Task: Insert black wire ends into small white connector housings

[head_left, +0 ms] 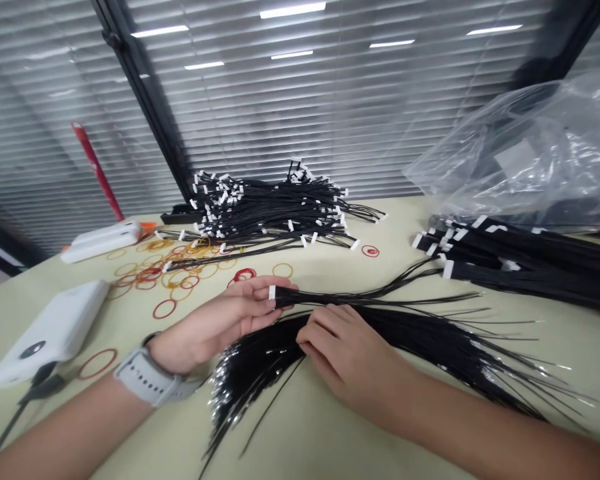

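Observation:
My left hand [230, 319], with a grey watch on its wrist, pinches the white-tipped end of a thin bunch of black wires [360, 298] that runs off to the right. Below it lies a large loose fan of black wires [430, 337] on the pale table [310, 427]. My right hand [345, 347] rests on this fan with fingers curled, picking at the strands near its middle.
A stack of bundled black wires with white connectors [270, 210] sits at the back. More bundles [520, 257] lie at right under a clear plastic bag [530, 157]. Red and yellow rubber bands [175, 270] are scattered at left, near two white devices [55, 330], [103, 240].

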{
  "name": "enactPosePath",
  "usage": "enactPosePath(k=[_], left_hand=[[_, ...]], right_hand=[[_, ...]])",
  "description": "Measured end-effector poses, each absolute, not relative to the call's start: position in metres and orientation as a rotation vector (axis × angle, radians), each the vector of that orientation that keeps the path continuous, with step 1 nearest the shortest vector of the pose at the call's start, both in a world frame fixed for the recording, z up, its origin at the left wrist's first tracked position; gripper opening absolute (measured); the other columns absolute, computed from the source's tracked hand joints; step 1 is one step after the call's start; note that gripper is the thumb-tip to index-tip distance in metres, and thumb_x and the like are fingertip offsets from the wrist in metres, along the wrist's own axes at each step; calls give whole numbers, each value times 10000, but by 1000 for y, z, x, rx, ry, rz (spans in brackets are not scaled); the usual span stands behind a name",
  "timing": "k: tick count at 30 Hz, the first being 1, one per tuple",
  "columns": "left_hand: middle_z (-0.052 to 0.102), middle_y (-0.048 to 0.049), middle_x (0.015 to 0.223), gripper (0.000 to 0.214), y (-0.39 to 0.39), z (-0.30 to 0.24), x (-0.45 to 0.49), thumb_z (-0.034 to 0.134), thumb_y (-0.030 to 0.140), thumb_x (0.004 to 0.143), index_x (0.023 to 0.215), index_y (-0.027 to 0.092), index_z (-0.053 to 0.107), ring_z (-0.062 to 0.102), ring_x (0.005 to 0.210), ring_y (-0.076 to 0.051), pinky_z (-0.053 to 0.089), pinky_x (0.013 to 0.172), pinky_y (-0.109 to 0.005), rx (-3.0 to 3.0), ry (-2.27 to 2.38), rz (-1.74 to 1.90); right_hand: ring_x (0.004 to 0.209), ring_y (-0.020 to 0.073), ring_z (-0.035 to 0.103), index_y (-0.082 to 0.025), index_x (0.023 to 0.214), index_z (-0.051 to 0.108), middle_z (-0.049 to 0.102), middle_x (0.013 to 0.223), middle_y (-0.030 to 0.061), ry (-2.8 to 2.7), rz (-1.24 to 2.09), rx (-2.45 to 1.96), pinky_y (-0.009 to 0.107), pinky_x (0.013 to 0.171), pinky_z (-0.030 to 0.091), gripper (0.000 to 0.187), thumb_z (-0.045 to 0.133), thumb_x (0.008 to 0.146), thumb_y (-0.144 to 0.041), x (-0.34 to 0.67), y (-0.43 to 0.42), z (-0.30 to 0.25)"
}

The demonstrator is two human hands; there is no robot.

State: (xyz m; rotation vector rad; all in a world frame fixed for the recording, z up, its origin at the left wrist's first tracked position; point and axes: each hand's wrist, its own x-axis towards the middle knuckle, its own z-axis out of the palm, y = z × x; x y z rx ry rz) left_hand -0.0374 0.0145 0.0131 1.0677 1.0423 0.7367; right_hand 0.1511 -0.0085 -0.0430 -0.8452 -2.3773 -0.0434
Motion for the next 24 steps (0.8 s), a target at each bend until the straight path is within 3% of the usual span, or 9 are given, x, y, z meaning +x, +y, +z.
enactPosePath(k=[16,20,24], left_hand=[[584,-27,1173,426,16,16,-43,556,69,754,1133,263,542,559,1038,-166,447,856,-212,1311,997,594],[626,-39,1066,421,19,16,-42,559,84,752,1139,248,531,580,959,-166,446,813,-243,1475,1013,575],[644,-32,848,433,18,17,-42,551,95,751,1162,224,509,591,873,-185,448,668,-249,1662,1083,498]], right_hand=[[695,138,441,-140,731,535,538,742,36,-2383,-11,-870,294,655,351,175,404,846,-116,152,-10,-38],[701,139,444,-140,732,541,538,740,36,-2390,-2,-880,296,663,353,175,409,842,-109,151,-10,-39],[699,142,443,-140,743,543,538,747,41,-2396,2,-873,299,657,362,175,402,840,-103,151,-11,-39]])
